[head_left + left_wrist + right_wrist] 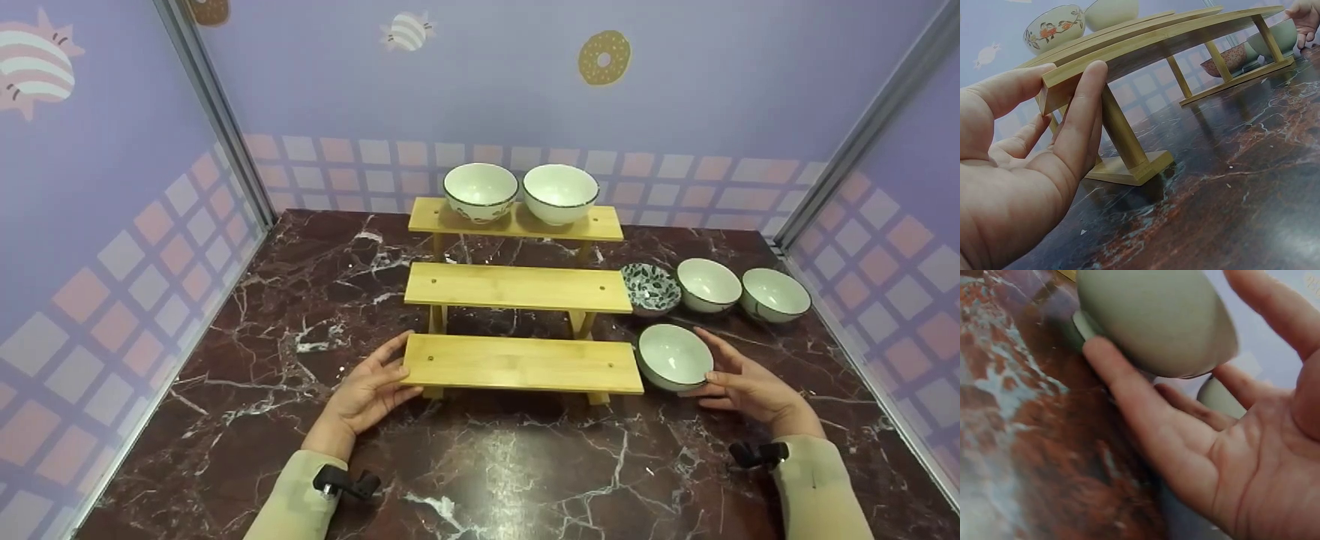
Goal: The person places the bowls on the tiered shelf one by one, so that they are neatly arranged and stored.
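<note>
A three-step bamboo display stand [525, 363] stands on the marbled tabletop. At the left end of its lowest board, my left hand [373, 390] grips the edge; in the left wrist view, the board's corner [1057, 93] lies between the fingers. A pale green bowl [675, 356] is beside the board's right end. My right hand [750, 390] holds that bowl from its right, thumb near the rim. In the right wrist view, a fingertip lies against the bowl's foot [1082, 325]. Two white bowls with dark rims, one left [480, 187] and one right [561, 193], sit on the top board.
Right of the stand are a leaf-patterned bowl [651, 289], a plain-inside bowl [709, 286] and another bowl [776, 295] by the right wall. Purple panels with a tile pattern [339, 162] enclose the marbled table [510, 472] at the back and sides.
</note>
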`<action>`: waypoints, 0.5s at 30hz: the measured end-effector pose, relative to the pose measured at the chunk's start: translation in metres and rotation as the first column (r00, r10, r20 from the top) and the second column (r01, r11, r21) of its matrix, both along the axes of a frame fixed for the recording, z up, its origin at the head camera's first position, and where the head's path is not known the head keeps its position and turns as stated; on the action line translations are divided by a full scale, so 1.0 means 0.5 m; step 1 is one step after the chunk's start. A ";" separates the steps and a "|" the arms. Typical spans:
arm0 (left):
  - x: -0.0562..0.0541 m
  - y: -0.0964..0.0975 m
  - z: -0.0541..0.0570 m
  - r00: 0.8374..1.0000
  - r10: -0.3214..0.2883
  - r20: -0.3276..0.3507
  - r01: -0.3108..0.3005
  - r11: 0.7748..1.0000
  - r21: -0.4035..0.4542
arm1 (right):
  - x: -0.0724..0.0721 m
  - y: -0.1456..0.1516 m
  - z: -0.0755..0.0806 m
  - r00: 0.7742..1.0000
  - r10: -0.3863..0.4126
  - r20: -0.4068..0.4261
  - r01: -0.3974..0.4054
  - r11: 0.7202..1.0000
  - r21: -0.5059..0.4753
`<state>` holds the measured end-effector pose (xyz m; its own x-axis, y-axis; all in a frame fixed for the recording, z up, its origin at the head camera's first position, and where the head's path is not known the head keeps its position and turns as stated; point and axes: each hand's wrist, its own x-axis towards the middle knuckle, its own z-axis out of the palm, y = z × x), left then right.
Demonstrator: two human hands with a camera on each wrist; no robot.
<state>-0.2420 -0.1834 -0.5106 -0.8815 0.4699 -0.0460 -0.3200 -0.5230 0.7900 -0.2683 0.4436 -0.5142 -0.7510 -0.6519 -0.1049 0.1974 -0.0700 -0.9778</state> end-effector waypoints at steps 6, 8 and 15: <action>0.000 0.000 0.001 1.000 0.001 0.010 -0.001 1.000 -0.001 | -0.005 -0.010 -0.011 0.997 0.062 0.047 -0.055 0.989 -0.139; 0.001 0.000 0.002 1.000 -0.002 0.011 0.002 1.000 0.002 | -0.007 -0.011 -0.013 0.995 0.082 0.064 -0.069 0.980 -0.188; 0.001 0.001 0.001 1.000 -0.012 0.003 0.012 1.000 0.018 | -0.008 -0.013 -0.019 0.989 0.126 0.084 -0.098 0.955 -0.280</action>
